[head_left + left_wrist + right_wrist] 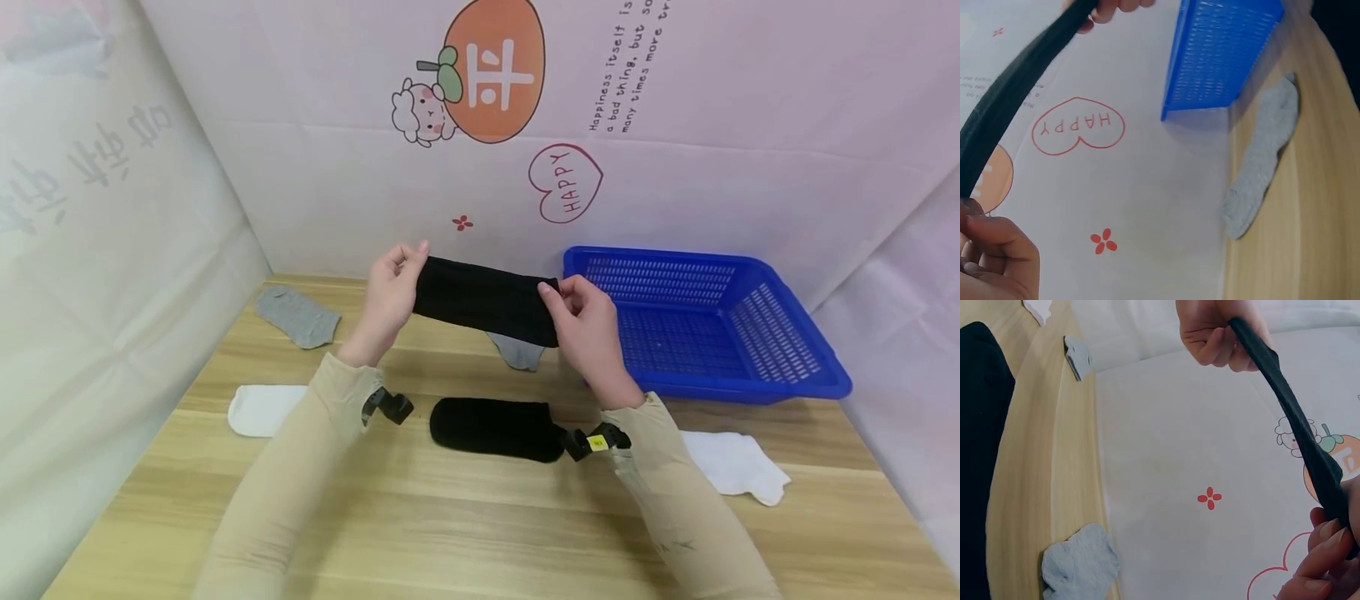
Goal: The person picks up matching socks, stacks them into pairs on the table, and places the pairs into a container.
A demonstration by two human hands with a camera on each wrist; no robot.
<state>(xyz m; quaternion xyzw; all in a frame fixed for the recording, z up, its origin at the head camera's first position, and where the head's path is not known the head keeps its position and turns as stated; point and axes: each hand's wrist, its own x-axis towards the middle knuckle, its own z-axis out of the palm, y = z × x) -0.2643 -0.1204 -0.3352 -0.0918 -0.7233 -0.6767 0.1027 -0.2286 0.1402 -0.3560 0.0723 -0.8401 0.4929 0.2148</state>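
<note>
Holds a black sock (483, 302) stretched in the air above a wooden table (465, 525), pinching one end with the left hand (393, 287) and the other with the right hand (591, 323). Shows below, on the wood, another black sock (491, 427), two grey socks (298, 317), a white sock (738, 465) and, half covered by the left sleeve (281, 483), probably one more white sock (262, 408). Includes a blue basket (720, 389) at right.

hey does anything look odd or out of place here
Yes, the back wall sheet: its HAPPY heart and lettering run sideways in the head view, perhaps hung turned. The black sock held between the left hand and right hand shows no obvious damage.
</note>
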